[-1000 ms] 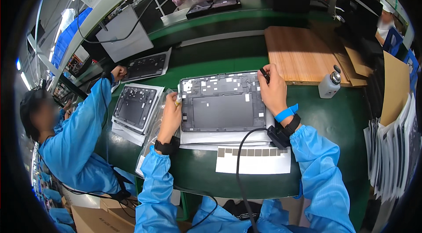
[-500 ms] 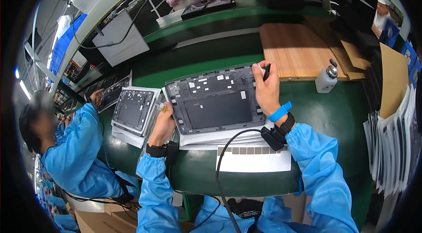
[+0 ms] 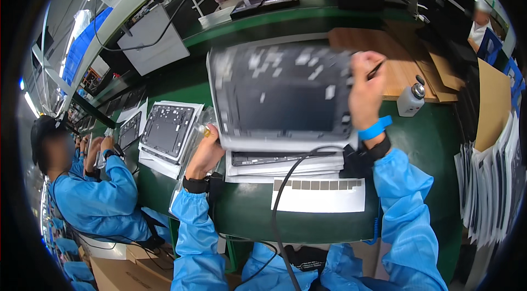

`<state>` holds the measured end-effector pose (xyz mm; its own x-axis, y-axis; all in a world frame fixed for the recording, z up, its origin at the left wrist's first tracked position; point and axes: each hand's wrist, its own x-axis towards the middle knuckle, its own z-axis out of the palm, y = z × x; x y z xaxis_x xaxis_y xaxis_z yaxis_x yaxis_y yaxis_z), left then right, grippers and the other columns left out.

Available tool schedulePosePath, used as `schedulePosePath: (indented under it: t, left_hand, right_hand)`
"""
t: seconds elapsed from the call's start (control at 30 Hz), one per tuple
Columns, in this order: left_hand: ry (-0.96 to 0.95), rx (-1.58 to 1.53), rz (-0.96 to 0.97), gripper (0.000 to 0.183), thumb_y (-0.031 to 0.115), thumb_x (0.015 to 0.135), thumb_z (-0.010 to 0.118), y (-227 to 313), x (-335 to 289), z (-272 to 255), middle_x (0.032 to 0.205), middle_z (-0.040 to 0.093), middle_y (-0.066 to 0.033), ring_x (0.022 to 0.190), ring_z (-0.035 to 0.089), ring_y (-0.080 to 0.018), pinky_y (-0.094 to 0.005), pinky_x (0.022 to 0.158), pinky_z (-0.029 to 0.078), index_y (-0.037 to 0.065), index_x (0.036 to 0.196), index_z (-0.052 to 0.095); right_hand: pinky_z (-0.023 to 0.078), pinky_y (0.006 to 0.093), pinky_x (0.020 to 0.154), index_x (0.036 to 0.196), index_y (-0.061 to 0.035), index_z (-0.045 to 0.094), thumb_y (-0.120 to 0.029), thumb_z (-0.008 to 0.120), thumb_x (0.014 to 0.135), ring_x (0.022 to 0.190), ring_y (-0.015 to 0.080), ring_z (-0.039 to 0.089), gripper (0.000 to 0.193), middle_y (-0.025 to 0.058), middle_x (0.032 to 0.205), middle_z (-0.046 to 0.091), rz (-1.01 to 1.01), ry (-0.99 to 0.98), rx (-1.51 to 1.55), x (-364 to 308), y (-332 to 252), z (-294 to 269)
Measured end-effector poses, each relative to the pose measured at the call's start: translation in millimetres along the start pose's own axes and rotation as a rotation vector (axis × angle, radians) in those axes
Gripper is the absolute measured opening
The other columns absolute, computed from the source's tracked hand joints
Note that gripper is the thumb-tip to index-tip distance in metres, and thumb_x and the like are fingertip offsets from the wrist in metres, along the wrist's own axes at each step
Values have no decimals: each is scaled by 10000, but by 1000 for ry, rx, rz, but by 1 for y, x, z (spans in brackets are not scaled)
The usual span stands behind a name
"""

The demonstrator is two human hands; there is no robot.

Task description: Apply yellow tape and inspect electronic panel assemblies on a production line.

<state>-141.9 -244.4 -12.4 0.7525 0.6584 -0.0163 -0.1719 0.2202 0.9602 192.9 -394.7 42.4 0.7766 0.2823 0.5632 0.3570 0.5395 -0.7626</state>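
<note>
Seemingly, blurred panel [image 3: 288, 107] edge above stack [image 3: 321, 167].

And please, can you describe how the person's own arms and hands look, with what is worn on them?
Both arms wear long, loose, shiny blue sleeves. The left hand has a black wristband. The right hand has a bright blue strap above another black band; a black cable leads toward that wrist.

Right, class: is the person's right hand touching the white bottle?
Apart. The head view shows part of the wooden board in the gap between the right hand and the white bottle.
</note>
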Motion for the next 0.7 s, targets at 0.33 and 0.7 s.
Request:
schedulePosePath:
  t: [0.33,0.7]
  left_hand:
    - [-79,-104,19,473,399,1049,378,76,43,78,1146,617,-74,1054,598,-163,-326,929,489,1,1260,521]
    - [236,-44,-183,227,171,998,491,66,217,-7,886,700,-90,708,677,-194,-352,695,577,-10,1068,610]
  right_hand:
    - [453,320,768,963,-12,562,-294,623,948,836,178,565,288,81,885,615,166,-33,-289,33,34,-33]
    - [517,322,637,1157,36,444,-290,479,1017,594,217,658,356,158,1016,631,446,-31,53,58,19,-60]
